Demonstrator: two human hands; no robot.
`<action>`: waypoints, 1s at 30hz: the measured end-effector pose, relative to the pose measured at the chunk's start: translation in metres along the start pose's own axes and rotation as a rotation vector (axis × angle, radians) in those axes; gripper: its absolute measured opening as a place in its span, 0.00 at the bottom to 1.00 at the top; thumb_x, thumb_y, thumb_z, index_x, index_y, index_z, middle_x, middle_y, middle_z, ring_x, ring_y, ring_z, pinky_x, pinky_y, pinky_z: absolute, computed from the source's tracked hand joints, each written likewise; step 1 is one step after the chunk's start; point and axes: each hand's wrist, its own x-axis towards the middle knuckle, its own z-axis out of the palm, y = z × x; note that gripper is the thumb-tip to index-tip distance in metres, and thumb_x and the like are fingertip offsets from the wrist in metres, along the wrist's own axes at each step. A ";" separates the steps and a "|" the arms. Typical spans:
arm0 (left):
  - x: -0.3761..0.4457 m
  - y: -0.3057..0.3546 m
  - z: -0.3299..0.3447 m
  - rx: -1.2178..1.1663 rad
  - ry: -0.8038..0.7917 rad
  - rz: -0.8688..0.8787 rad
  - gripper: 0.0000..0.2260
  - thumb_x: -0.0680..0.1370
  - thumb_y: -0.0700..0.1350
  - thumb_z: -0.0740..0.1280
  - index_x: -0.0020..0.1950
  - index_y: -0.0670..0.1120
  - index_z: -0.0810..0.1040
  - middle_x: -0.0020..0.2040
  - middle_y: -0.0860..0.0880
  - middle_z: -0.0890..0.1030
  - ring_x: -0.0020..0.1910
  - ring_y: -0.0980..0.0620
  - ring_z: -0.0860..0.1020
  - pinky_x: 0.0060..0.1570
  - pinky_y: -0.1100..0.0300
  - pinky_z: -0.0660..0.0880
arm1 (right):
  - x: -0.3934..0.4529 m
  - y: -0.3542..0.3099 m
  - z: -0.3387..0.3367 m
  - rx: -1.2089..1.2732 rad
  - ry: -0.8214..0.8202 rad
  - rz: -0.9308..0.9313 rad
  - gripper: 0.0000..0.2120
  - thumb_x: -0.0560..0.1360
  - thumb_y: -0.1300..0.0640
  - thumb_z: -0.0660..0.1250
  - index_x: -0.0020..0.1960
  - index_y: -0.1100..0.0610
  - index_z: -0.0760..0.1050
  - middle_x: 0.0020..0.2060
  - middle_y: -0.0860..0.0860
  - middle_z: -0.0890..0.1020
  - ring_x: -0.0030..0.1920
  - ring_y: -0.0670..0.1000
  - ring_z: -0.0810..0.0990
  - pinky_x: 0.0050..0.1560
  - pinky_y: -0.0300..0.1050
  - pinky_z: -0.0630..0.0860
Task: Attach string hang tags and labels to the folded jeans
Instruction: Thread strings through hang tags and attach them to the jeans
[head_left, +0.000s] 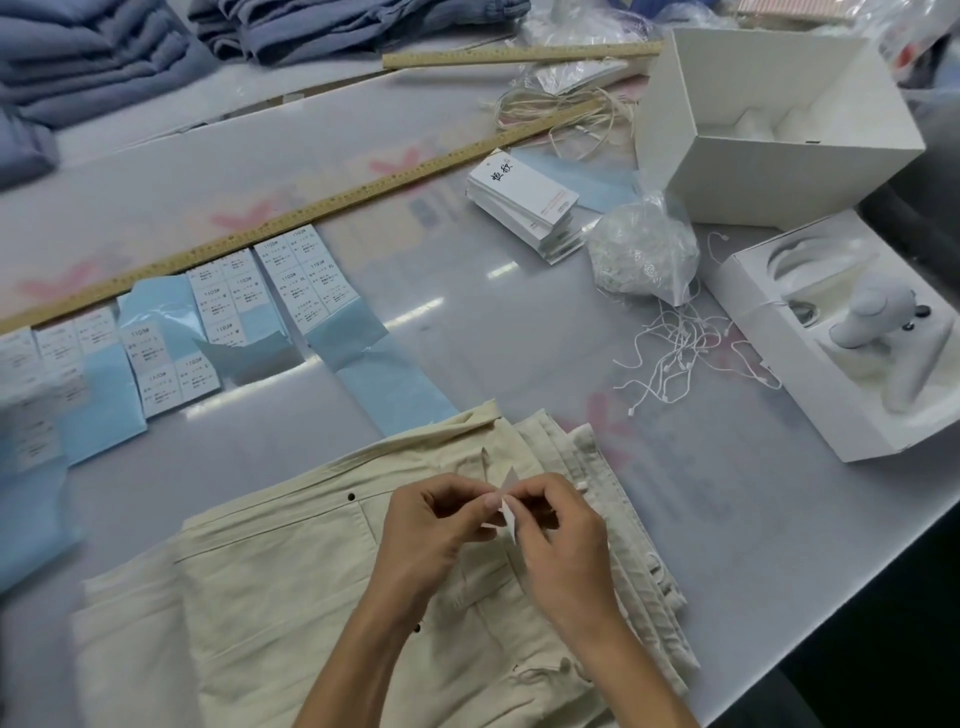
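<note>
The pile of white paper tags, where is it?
The pile of tags sits far up the table, right of the middle, between the long wooden ruler and the plastic bag of strings.

cream jeans, pale-blue label sheets

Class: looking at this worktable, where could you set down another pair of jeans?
Bare tabletop lies between the label sheets, the hang tag stack and the cream jeans. The right side is crowded: loose strings, string bag, boxes.
</note>
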 end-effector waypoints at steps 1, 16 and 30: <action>-0.003 -0.004 0.003 -0.033 0.025 -0.029 0.01 0.75 0.41 0.76 0.44 0.45 0.87 0.43 0.42 0.87 0.44 0.43 0.86 0.45 0.52 0.83 | -0.002 0.001 0.001 0.031 0.009 0.033 0.10 0.76 0.62 0.72 0.44 0.48 0.80 0.40 0.45 0.83 0.43 0.47 0.83 0.42 0.35 0.77; -0.073 0.126 -0.033 1.177 0.317 0.651 0.06 0.77 0.51 0.66 0.47 0.50 0.78 0.44 0.53 0.78 0.45 0.46 0.76 0.30 0.48 0.76 | 0.005 -0.061 -0.056 -0.091 0.072 -0.399 0.17 0.80 0.58 0.69 0.69 0.54 0.76 0.65 0.46 0.75 0.66 0.51 0.77 0.65 0.44 0.74; -0.051 0.013 -0.007 1.005 -0.030 0.209 0.06 0.78 0.54 0.70 0.53 0.55 0.77 0.45 0.58 0.77 0.48 0.56 0.76 0.48 0.56 0.75 | -0.015 -0.059 -0.068 -0.410 -0.103 -0.511 0.04 0.78 0.58 0.70 0.49 0.56 0.84 0.39 0.45 0.79 0.38 0.40 0.74 0.42 0.33 0.73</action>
